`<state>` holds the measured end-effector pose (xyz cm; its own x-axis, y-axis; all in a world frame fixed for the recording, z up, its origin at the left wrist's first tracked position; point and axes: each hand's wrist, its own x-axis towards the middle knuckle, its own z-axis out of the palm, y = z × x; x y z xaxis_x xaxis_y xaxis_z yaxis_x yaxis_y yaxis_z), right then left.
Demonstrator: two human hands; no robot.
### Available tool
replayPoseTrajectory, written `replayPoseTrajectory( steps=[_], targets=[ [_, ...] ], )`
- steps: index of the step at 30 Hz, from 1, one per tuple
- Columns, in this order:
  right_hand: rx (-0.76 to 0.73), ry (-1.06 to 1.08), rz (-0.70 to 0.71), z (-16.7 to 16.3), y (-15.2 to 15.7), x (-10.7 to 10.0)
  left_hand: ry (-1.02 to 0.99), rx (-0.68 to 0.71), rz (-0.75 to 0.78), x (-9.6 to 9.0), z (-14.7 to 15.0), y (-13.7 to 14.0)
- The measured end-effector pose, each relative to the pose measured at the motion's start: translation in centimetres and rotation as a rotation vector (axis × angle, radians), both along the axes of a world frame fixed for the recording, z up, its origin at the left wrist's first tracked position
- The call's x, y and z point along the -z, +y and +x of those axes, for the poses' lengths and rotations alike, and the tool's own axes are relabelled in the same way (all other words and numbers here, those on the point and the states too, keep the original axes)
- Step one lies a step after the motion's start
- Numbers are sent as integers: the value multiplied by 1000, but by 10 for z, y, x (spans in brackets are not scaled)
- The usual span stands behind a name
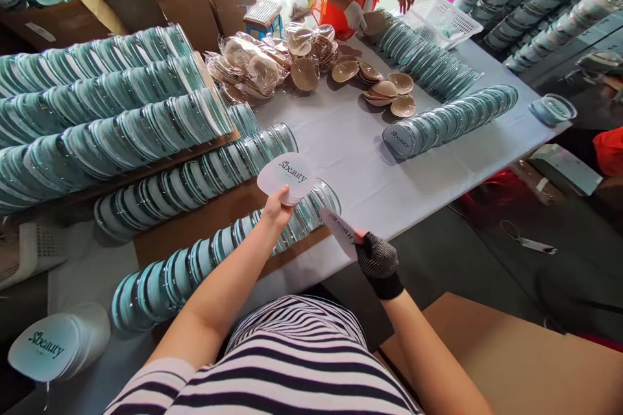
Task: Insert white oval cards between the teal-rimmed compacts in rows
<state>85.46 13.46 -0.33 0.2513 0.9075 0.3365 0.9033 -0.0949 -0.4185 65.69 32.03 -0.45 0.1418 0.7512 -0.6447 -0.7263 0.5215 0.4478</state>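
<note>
My left hand (278,209) is bare and grips a small stack of rounded white cards (287,176) printed "beauty", thumb on top. To its right, my right hand (377,256), in a dark fingerless glove, pinches one printed card (339,232) turned nearly edge-on. Both hands are above the near edge of the table, apart from each other. Just beyond and below them lies a long row of clear-wrapped teal-and-white discs (195,269). Another wrapped row (195,188) runs parallel behind it.
More stacked rows (111,120) fill the left side. A pile of printed cards (46,347) stands at lower left. Across the white table (335,155) are beige shell-shaped pieces (345,70), a wrapped row (452,120) and a co-worker's gloved hand (355,16). A cardboard box (506,356) is at lower right.
</note>
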Motion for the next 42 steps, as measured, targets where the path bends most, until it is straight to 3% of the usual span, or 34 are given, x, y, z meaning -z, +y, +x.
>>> replayPoseTrajectory(
  steps=[4, 7, 13, 17, 22, 29, 32, 37, 39, 42],
  targets=[
    [-123, -122, -179, -16, -8, 12, 0, 7, -33, 20, 17, 9],
    [-107, -131, -360, -30, 15, 19, 21, 5, -59, 31, 21, 6],
    [-159, -166, -714, -53, 86, 22, 20, 34, -8, 33, 17, 4],
    [-110, -101, -804, -49, 82, 11, 28, 25, -29, 34, 15, 5],
    [-56, -37, -783, -49, 70, 11, 14, 52, -37, 35, 14, 2],
    [8, 125, -862, -63, 97, 45, 26, 76, -46, 35, 12, 0],
    [-41, 280, -857, -58, 92, 53, 27, 78, -26, 34, 13, -2],
    [-166, 776, -911, -49, 90, 48, 52, 30, 17, 33, 19, -2],
    [-78, 722, -801, -43, 100, 37, 63, 24, 37, 34, 21, -1],
    [116, 480, -448, -33, 120, 15, 65, 23, 87, 33, 21, -6]
  ],
)
